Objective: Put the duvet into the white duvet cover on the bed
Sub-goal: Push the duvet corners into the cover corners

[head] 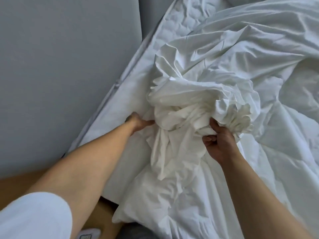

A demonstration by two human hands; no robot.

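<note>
My left hand [138,122] grips the left edge of the white duvet cover [198,100], fingers curled into the fabric. The cover lies bunched on the bed [120,94]. My right hand [219,145] grips its gathered folds, fingers closed. The duvet [259,178] lies spread beneath, extending right.

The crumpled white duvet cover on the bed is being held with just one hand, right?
Not quite, two hands hold it. The left hand grips the crumpled white duvet cover at its left side, and the right hand pinches its gathered folds. It does lie on the bed. The head view shows this.
</note>
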